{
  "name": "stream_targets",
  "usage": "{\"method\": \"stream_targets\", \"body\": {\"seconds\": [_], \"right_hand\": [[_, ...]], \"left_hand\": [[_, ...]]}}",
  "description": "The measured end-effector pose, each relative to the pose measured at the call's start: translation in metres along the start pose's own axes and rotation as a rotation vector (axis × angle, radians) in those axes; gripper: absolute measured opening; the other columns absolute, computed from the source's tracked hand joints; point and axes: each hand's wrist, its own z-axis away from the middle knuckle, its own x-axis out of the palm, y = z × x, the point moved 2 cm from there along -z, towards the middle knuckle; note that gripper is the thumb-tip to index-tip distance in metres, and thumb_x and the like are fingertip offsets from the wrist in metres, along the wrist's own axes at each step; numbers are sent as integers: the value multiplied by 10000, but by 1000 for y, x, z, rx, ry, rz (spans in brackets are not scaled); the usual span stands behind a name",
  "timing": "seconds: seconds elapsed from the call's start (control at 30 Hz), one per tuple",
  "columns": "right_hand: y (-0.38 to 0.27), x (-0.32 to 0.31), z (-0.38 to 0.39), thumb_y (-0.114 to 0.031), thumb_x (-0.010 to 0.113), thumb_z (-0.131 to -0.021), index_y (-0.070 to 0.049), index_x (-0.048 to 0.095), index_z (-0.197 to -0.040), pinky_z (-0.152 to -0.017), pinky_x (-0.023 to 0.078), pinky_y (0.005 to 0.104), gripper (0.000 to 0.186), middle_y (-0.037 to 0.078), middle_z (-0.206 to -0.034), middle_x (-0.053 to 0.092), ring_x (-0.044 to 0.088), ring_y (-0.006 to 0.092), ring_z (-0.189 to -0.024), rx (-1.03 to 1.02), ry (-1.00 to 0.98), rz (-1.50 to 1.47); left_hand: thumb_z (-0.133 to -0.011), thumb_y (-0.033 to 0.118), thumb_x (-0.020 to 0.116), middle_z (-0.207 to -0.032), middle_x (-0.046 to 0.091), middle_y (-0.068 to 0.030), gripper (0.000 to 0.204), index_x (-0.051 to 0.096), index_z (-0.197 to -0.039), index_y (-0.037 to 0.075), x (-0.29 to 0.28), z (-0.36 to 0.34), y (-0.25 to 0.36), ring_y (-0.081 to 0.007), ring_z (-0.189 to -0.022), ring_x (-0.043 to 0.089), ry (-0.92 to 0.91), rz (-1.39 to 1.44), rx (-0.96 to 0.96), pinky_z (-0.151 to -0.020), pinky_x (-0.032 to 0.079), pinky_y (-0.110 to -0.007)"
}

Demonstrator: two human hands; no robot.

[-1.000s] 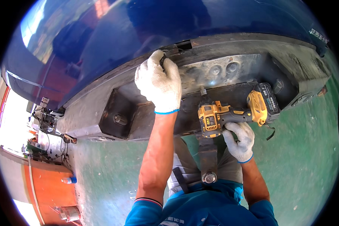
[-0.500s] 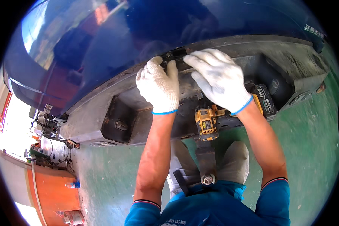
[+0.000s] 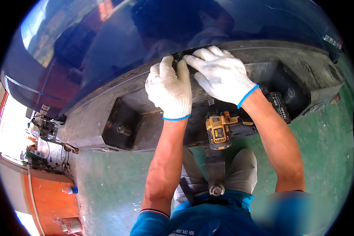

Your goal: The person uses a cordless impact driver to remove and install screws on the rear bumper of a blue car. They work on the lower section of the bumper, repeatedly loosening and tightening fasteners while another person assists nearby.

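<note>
My left hand (image 3: 168, 90), in a white knitted glove, is curled with thumb and fingertips around a small dark part (image 3: 178, 57) at the seam under the blue body panel. My right hand (image 3: 220, 72), also gloved, reaches in beside it, fingers extended and slightly bent, their tips at the same seam; what they touch is partly hidden. Below my hands a yellow-and-black power tool (image 3: 219, 131) lies in the recess of a grey metal bumper (image 3: 82, 126), its battery partly behind my right arm.
The glossy blue panel (image 3: 98, 51) spans the top. At left are cables and metal fittings (image 3: 45, 126), an orange low wall (image 3: 47, 188), a bottle (image 3: 70, 190) and a bucket (image 3: 70, 225). A metal bar (image 3: 216, 169) projects toward my body over the green floor (image 3: 310, 157).
My right hand has left the power tool and moved up beside my left hand at the seam. My left hand has stayed there, fingers still curled.
</note>
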Motion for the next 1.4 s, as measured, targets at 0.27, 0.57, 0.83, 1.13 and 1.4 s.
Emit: {"method": "stream_targets", "body": {"seconds": [0.27, 0.57, 0.83, 1.13, 1.4], "right_hand": [[-6, -6, -15, -252, 673, -974, -133, 749, -1449, -1113, 556, 462, 496, 96, -1333, 728, 667, 289, -1295, 67, -198, 19], [-5, -2, -14, -261, 672, -965, -160, 756, -1435, -1128, 542, 479, 488, 122, -1349, 726, 666, 306, -1314, 90, -165, 42], [-5, -2, -11, -271, 679, -958, -158, 744, -1432, -1115, 548, 470, 492, 114, -1327, 715, 665, 300, -1285, 69, -156, 21], [-3, 1, -9, -275, 714, -925, -159, 771, -1388, -1110, 550, 465, 481, 98, -1304, 722, 661, 291, -1282, 65, -121, 16], [-3, 3, -7, -267, 739, -904, -156, 780, -1367, -1103, 549, 482, 478, 97, -1283, 725, 663, 294, -1273, 53, -81, 16]], "left_hand": [[-932, 216, 885, -1118, 786, -148, 301, 835, -1189, 68, -2, 0, -7, -327, -971, 776, -84, 50, 12, -867, 622, -424], [-908, 113, 818, -1121, 775, -130, 253, 816, -1160, 88, -8, -6, -4, -351, -959, 777, -180, 259, -74, -870, 626, -450], [-884, 55, 785, -1114, 786, -133, 245, 820, -1126, 70, -1, -3, -7, -342, -977, 780, -98, 257, -65, -900, 620, -436], [-880, 56, 780, -1090, 779, -128, 233, 817, -1110, 70, -2, -4, -7, -341, -964, 776, -110, 247, -41, -895, 618, -438], [-918, 72, 801, -1060, 784, -122, 260, 832, -1170, 18, -6, -7, -8, -242, -885, 766, -146, 245, -22, -842, 617, -369]]}}
